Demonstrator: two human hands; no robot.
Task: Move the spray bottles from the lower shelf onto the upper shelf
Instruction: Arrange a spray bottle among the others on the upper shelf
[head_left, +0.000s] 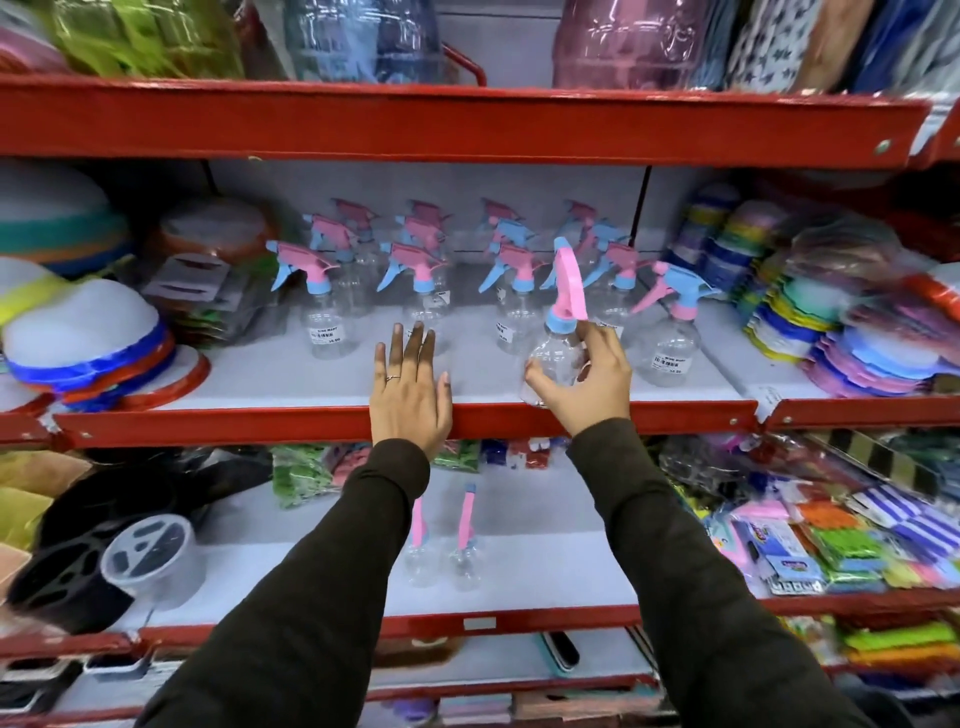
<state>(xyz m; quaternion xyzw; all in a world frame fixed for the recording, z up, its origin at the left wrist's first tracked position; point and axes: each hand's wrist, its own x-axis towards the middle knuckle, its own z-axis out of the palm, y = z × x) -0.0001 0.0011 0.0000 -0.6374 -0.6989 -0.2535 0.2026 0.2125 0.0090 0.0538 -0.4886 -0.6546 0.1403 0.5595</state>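
Observation:
My right hand (589, 376) grips a clear spray bottle (558, 353) with a pink and blue trigger head, tilted, over the front edge of the upper shelf (311, 423). My left hand (410, 387) is flat and holds nothing, fingers spread, resting at that shelf's front lip. Several spray bottles (324, 296) stand in rows on the upper shelf behind both hands. Two more clear spray bottles (465, 545) stand on the lower shelf (545, 616), between my forearms; the left one is partly hidden by my left sleeve.
Stacked plastic plates (98, 343) sit left on the upper shelf, coloured lids and packets (852, 322) right. On the lower shelf lie a black basket with a clear container (145, 556) left and packaged sponges (810, 545) right. A red shelf (467, 124) hangs overhead.

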